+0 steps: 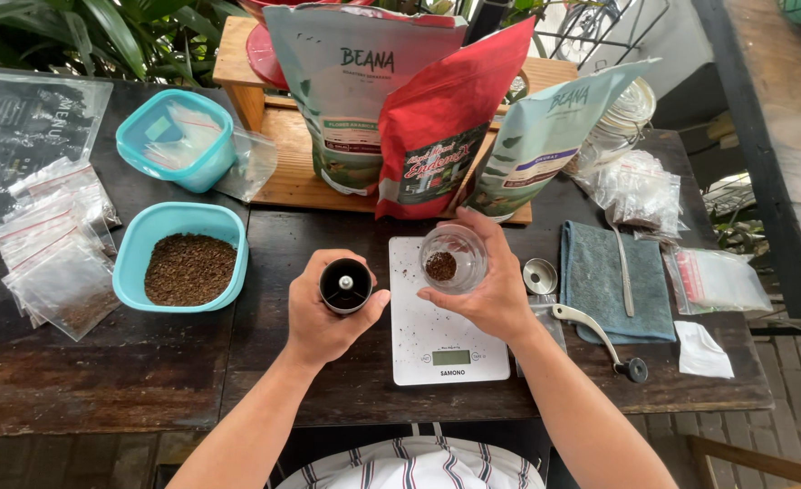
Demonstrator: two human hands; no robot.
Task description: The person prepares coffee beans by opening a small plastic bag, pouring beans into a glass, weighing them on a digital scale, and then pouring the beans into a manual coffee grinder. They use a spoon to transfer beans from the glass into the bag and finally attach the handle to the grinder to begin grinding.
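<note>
My left hand grips an upright black hand grinder, its open top showing a metal shaft. My right hand holds a small clear glass cup with a little brown coffee at its bottom, raised over a white digital kitchen scale. The cup sits just right of the grinder. Brown specks lie scattered on the scale's top.
A teal bowl of coffee beans stands at left, a lidded teal box behind it, small zip bags further left. Three coffee bags lean on a wooden stand. At right lie a grey cloth, spoon, funnel and crank handle.
</note>
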